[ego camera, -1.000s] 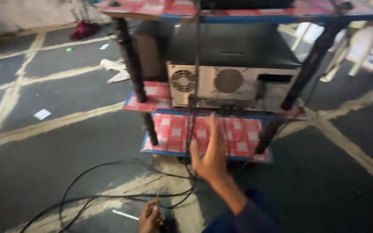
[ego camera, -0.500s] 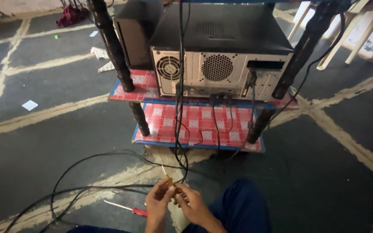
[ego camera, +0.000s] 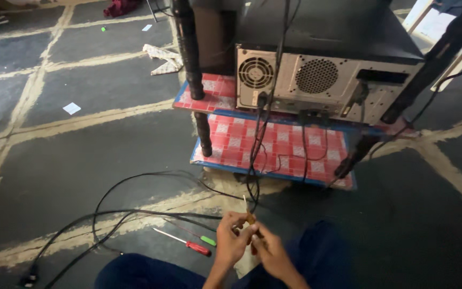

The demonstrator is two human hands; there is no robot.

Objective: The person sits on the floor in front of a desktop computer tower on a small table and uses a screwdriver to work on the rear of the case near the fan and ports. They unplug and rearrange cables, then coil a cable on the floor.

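We see both hands meet low centre. Left hand [ego camera: 231, 241] and right hand [ego camera: 271, 256] pinch a small yellow-handled tool [ego camera: 248, 214], fingers narrow around it. Its long axis points toward 12 o'clock, at the black cables [ego camera: 253, 176]; the left hand is nearer.

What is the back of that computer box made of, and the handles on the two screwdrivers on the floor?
Computer box back: probably bare grey sheet metal, dull, with punched vent holes. Red-handled screwdriver and green-handled screwdriver: handles look like glossy plastic, shafts thin and pale, likely steel.
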